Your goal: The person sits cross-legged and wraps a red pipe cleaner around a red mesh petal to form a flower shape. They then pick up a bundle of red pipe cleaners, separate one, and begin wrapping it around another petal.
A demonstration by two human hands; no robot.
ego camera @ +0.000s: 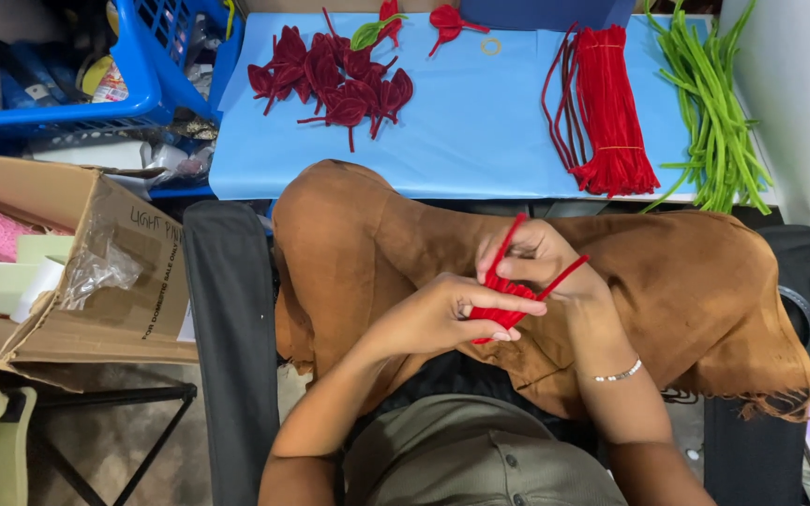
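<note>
A red pipe cleaner (508,300) was held between both hands above the lap, over a brown cloth (686,281) draped across the knees. The left hand (438,317) was closed on the folded lower part of it, with the thumb and forefinger pinched over a flattened wad of loops; the red showed just beyond the fingertips, on the side toward the other hand. The right hand (541,258) was closed on the upper part, and two free ends stuck out from it: one rose past the fingers toward the table, the other slanted out to the right over the wrist. The two hands were touching or nearly so, with the folded red piece lying in the small space between them. How many strands were gripped could not be told, since the fingers hid the middle. A thin bracelet (619,375) was worn on the right wrist.

Beyond the knees a blue table (480,131) was seen. On it lay a heap of dark red petals (335,80), a bundle of straight red stems (611,103) bound with bands, and a sheaf of green stems (710,103) at the right edge, all well apart from the hands. To the left a cardboard box (96,272) stood open, with a blue basket (133,56) behind it.
</note>
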